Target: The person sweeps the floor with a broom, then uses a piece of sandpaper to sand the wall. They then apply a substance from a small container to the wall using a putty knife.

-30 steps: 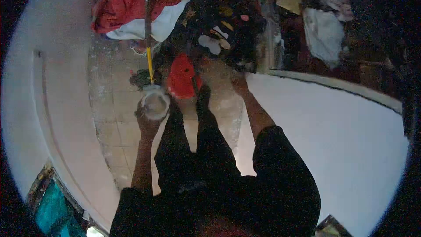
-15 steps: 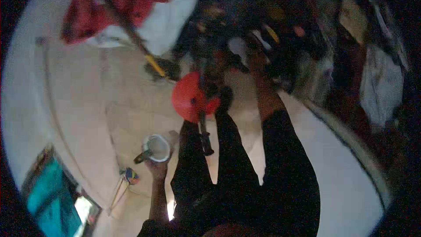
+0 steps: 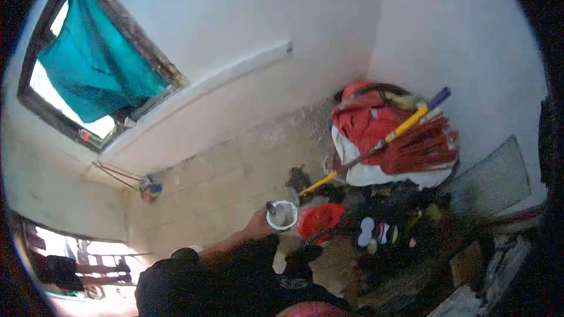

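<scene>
My left hand (image 3: 257,226) is closed round a white-rimmed cup-like container (image 3: 286,215), held out in front of me over the floor. A short dark handle sticks up at its left rim; the tool it belongs to is too blurred to name. Just right of the container is a round red plastic tub (image 3: 320,221). My right arm is lost in the dark lower right, and the fingers of that hand cannot be made out. Beyond the tub, a pole with yellow and purple sections (image 3: 405,127) lies across a red and white cloth heap (image 3: 364,122).
Dark clutter with several pale items (image 3: 367,232) lies right of the tub. A teal curtain (image 3: 100,64) hangs in the window at upper left. A multicoloured bundle (image 3: 150,188) leans near the wall. At lower left, a person's legs (image 3: 100,273) show in the bright doorway.
The view has swung round, bringing the window, walls and doorway in. The container is still in my left hand and now appears close beside the red tub. My right arm has dropped into shadow.
</scene>
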The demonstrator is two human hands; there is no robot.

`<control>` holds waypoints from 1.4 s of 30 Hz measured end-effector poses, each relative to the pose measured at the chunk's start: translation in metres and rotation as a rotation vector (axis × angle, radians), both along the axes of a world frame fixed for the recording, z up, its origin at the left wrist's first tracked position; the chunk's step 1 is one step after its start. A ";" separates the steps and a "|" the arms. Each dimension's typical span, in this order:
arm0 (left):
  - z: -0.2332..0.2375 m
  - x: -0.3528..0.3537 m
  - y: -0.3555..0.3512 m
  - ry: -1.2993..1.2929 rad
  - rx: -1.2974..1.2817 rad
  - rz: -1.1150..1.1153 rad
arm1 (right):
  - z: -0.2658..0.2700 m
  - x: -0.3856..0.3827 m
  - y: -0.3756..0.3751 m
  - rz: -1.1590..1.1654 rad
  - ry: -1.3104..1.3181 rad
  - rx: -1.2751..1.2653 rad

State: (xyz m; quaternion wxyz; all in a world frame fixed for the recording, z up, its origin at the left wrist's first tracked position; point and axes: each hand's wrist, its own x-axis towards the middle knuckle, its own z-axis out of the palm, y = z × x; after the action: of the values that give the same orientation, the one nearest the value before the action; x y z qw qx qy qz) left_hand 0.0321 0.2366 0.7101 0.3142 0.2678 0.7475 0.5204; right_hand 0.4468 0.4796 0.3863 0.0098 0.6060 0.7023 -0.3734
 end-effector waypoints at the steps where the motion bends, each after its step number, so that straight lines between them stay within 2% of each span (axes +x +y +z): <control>1: 0.016 -0.002 -0.009 0.019 -0.117 0.001 | 0.017 0.002 -0.011 -0.005 -0.004 -0.004; 2: 0.026 -0.005 -0.016 0.037 -0.235 0.001 | 0.031 0.002 -0.017 -0.015 -0.009 -0.005; 4: 0.001 -0.028 -0.032 -0.108 -0.159 0.004 | 0.045 -0.015 -0.020 -0.027 0.009 0.004; 6: 0.000 -0.041 -0.050 0.100 -0.290 0.015 | 0.065 -0.038 -0.011 -0.025 0.050 0.021; 7: -0.062 -0.049 -0.075 0.123 -0.161 0.109 | 0.078 -0.058 -0.004 -0.017 0.083 0.032; 8: -0.056 -0.061 -0.084 0.127 -0.137 0.114 | 0.090 -0.076 -0.002 -0.014 0.115 0.038; 11: -0.031 -0.088 -0.119 0.161 -0.276 0.127 | 0.130 -0.151 0.010 0.030 0.238 0.060; 14: -0.004 -0.120 -0.160 0.125 -0.115 0.187 | 0.190 -0.251 0.002 0.053 0.403 0.039; 17: 0.012 -0.163 -0.202 0.083 -0.004 0.238 | 0.286 -0.382 -0.044 -0.049 0.647 -0.188; 19: -0.011 -0.206 -0.237 0.151 -0.047 0.301 | 0.282 -0.470 -0.052 -0.021 0.805 -0.227; 20: -0.020 -0.214 -0.256 0.215 -0.091 0.366 | 0.374 -0.517 -0.100 -0.076 1.025 -0.374; 21: -0.005 -0.233 -0.271 0.117 -0.273 0.343 | 0.369 -0.549 -0.099 -0.083 1.334 -0.610; 23: -0.020 -0.256 -0.300 0.014 -0.127 0.392 | 0.409 -0.624 -0.108 0.057 1.391 -0.744; 24: -0.015 -0.265 -0.313 -0.004 -0.141 0.351 | 0.427 -0.656 -0.114 0.130 1.415 -0.800; 26: 0.002 -0.284 -0.331 0.137 0.120 0.525 | 0.483 -0.709 -0.140 0.237 1.463 -0.903; 27: 0.012 -0.292 -0.340 0.138 0.119 0.523 | 0.510 -0.727 -0.158 0.281 1.488 -0.950; 29: 0.025 -0.307 -0.350 0.233 -0.044 0.683 | 0.544 -0.756 -0.184 0.311 1.500 -1.010; 34: 0.001 -0.332 -0.347 0.345 0.078 0.781 | 0.533 -0.823 -0.180 0.347 1.527 -1.163; 37: -0.016 -0.346 -0.332 0.186 0.129 0.846 | 0.528 -0.865 -0.166 0.306 1.566 -1.115; 39: -0.025 -0.366 -0.323 0.174 0.103 0.822 | 0.520 -0.903 -0.148 0.397 1.573 -0.976; 40: -0.033 -0.377 -0.313 0.161 0.082 0.790 | 0.518 -0.923 -0.134 0.413 1.579 -0.989; 42: -0.039 -0.401 -0.293 0.189 0.071 0.809 | 0.534 -0.969 -0.113 0.379 1.559 -0.588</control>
State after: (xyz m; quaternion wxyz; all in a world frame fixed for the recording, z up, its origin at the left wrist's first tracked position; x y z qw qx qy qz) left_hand -0.3685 -0.0564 0.6713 0.0050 0.0098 0.7995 0.6006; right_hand -0.5219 0.3668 0.9200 -0.2572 0.0207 0.4725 -0.8427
